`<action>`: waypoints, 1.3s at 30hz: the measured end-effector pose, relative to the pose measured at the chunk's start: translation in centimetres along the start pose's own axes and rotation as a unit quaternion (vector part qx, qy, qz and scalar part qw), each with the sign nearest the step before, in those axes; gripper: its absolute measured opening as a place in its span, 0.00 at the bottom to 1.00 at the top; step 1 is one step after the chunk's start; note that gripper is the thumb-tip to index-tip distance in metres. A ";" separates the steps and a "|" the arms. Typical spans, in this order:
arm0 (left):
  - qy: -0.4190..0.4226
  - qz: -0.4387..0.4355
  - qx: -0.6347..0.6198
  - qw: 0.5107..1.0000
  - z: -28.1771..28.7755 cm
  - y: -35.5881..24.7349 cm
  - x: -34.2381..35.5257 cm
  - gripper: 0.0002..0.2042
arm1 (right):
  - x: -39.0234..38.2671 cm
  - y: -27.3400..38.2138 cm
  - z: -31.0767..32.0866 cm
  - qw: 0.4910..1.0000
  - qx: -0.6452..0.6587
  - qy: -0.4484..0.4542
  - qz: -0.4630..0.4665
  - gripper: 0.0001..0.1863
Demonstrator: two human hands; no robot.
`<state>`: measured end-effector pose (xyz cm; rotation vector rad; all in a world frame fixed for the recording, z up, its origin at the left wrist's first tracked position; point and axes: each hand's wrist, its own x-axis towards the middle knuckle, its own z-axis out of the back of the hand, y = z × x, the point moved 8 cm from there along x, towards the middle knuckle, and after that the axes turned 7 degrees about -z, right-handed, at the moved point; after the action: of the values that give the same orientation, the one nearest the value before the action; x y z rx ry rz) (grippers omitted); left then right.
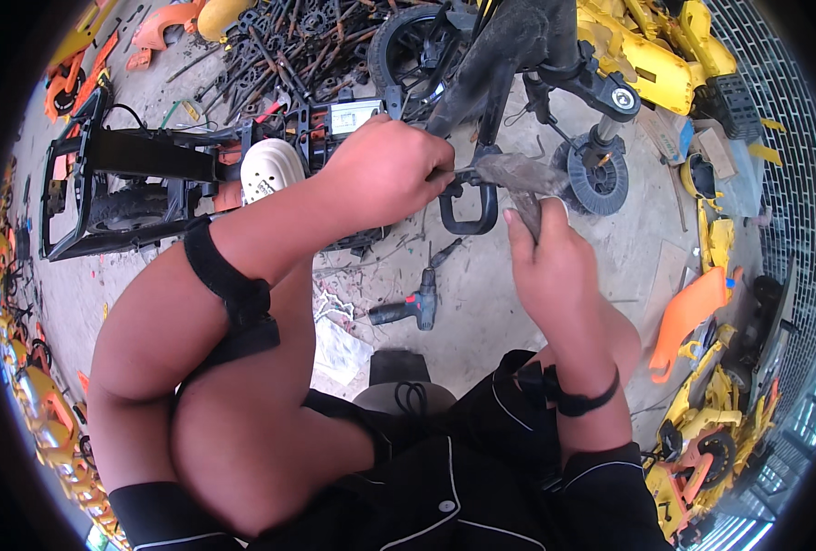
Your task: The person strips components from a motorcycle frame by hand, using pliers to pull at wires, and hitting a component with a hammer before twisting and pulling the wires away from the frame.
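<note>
— Start at the left. What do you count there?

— One black frame [105, 179] lying on the concrete floor [481, 303], with one tyre inside it. Beside it sits one white oval cover [272, 171]. Behind that, a heap of dark metal rods and sprockets [279, 55], too tangled to count.

— And the hands?

— Two, both the person's own. The left hand [385, 174] is closed in a fist around the near end of a grey, dusty metal part [513, 174]. I cannot tell exactly what lies inside the fist. The right hand [545, 257] is just right of it and lower, fingers wrapped up onto the same part from below. So the hands are close together, both clamped on that one piece.

— Where does the piece lie, then?

— Between the two hands, above the floor, just in front of one black loop handle [467, 207]. It touches both hands; the left one covers its left end, the right one holds its underside.

— Anything under the hands?

— One cordless drill [412, 308], dark with a red trim, lying on the floor below and between the hands, well apart from both.

— Further right?

— Two small wheels show: one black tyre [408, 46] up top and one grey caster [596, 179] right of the part. Then one orange shell [692, 317] and piles of yellow plastic body pieces [651, 55], uncountable.
</note>
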<state>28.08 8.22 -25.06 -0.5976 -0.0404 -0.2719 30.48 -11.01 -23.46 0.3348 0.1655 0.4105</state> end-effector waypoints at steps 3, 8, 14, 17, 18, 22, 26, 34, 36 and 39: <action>-0.009 0.004 0.006 1.000 -0.2 0.1 0.1 0.07 | -0.9 0.5 2.8 0.990 0.133 -0.046 -0.008 0.17; -0.005 0.003 0.028 1.000 -0.2 -0.1 0.6 0.07 | 0.9 0.2 -0.3 0.999 0.030 -0.012 0.009 0.21; -0.027 0.000 0.029 0.999 -0.5 -0.1 0.8 0.09 | -0.3 -0.6 1.4 0.991 0.120 -0.022 -0.048 0.19; -0.013 -0.005 0.054 0.998 -1.4 -0.2 0.8 0.10 | 0.6 -0.8 0.1 0.998 0.018 0.032 -0.048 0.17; -0.012 -0.012 0.062 0.998 -1.5 -0.3 0.8 0.11 | 0.4 -0.9 0.5 0.996 0.029 0.056 -0.059 0.17; -0.002 0.008 0.028 1.000 -1.7 -0.3 1.2 0.11 | -0.5 -0.3 2.8 0.988 0.134 -0.074 -0.024 0.17; 0.001 0.019 0.016 1.000 -1.3 -0.3 1.3 0.10 | 0.5 -0.5 0.1 0.999 0.034 -0.005 -0.007 0.16; -0.001 0.061 -0.025 0.998 -1.5 0.2 1.6 0.08 | 0.4 -0.1 0.2 1.000 0.002 -0.006 0.012 0.15; -0.001 0.062 -0.017 0.998 -1.5 0.6 1.3 0.09 | 0.6 0.4 1.2 0.999 0.027 0.039 -0.008 0.15; 0.002 0.067 -0.027 0.997 -1.4 0.4 1.4 0.09 | 0.0 0.3 2.0 0.994 0.107 -0.021 -0.019 0.14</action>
<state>29.47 7.39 -26.32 -0.6500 0.0113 -0.1452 30.79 -11.30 -21.44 0.5501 0.1739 0.3479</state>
